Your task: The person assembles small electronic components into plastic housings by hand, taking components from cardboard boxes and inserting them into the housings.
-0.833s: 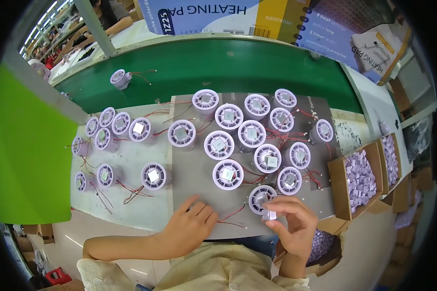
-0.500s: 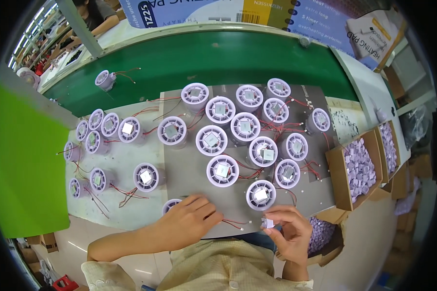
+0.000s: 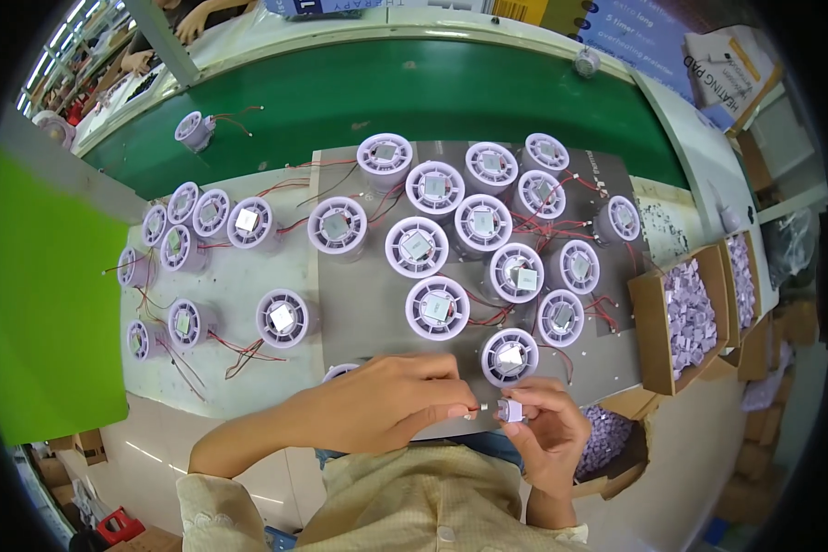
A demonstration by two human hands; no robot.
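Observation:
Between the thumb and fingers of my right hand [image 3: 554, 431] is a small lilac plastic part [image 3: 511, 410]. My left hand [image 3: 391, 403] is closed in a pinch, with a small white wire connector [image 3: 483, 408] sticking out past its fingertips. The connector points at the lilac part, with a slight gap between them. Most of the wire behind it is hidden by the left hand. A lilac round housing [image 3: 340, 371] lies partly covered behind my left wrist. Just beyond my right fingers stands another round housing [image 3: 510, 357] with a shiny square plate on top.
Several more lilac housings with red wires stand on the grey board [image 3: 368, 308] and the pale tabletop [image 3: 235, 308] to the left. Open cardboard boxes [image 3: 655, 340] of small lilac parts sit at the right. A green belt [image 3: 386, 97] runs behind; another person's hand [image 3: 193, 26] shows at far left.
My left hand has moved right, toward the right hand, and now pinches the wire connector, which lay loose on the board before. The right hand still holds the lilac part.

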